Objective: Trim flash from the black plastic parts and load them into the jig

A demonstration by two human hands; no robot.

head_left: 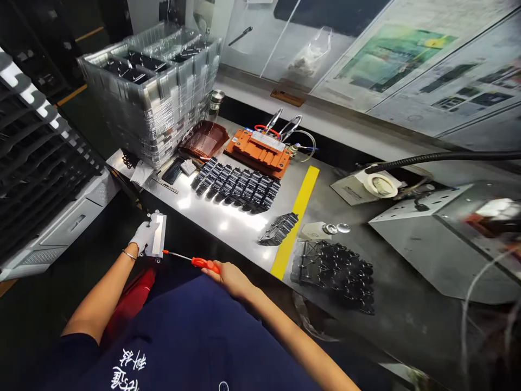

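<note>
My left hand (143,234), in a white glove, grips a flat, pale rectangular part (160,234) with small dark lugs at its corners, held off the table's front edge. My bare right hand (228,277) is closed around the handle of a screwdriver-like tool (199,263) with an orange grip and a thin metal shaft. The tool's small orange tip is at the part's right side; whether it touches cannot be made out. Rows of black moulded parts (238,187) lie on the metal table (228,231) beyond my hands, and a smaller black group (280,229) lies nearer the yellow strip.
An orange fixture (260,152) with hoses stands behind the rows. Film-wrapped clear trays (154,117) are stacked at the back left. Right of the yellow tape (299,217) are more black parts (336,274), a white box (315,231) and a grey machine housing (431,244).
</note>
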